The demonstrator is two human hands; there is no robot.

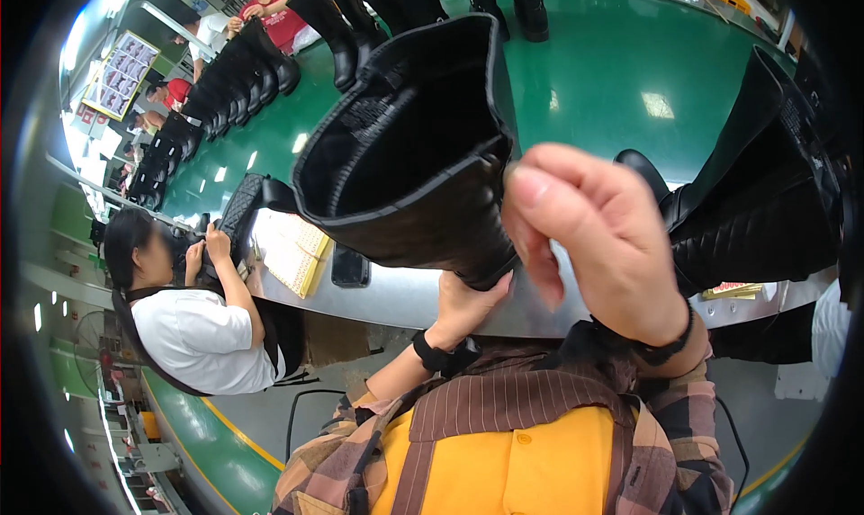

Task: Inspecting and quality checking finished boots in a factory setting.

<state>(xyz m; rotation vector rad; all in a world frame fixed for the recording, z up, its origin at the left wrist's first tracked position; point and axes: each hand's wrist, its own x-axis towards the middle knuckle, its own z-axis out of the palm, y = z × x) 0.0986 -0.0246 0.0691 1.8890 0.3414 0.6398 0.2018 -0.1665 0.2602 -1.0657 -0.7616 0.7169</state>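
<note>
A tall black boot [409,232] stands in front of me, its wide shaft opening tilted toward me and its dark inside showing. My left hand [468,306] is wrapped round the lower shaft from the near side, fingers partly hidden behind it. At the right side of the shaft, near the upper edge, my right hand [598,241] is closed with thumb and fingertips together. What it pinches, if anything, cannot be made out. Another black boot [756,232] with a ribbed shaft stands to the right of my right hand.
A green-topped table [594,83] with a metal edge carries rows of black boots [238,79]. Yellow printed sheets [301,254] and a dark phone [350,267] lie left of my boot. A co-worker in white [202,335] handles a boot at left; others sit farther along.
</note>
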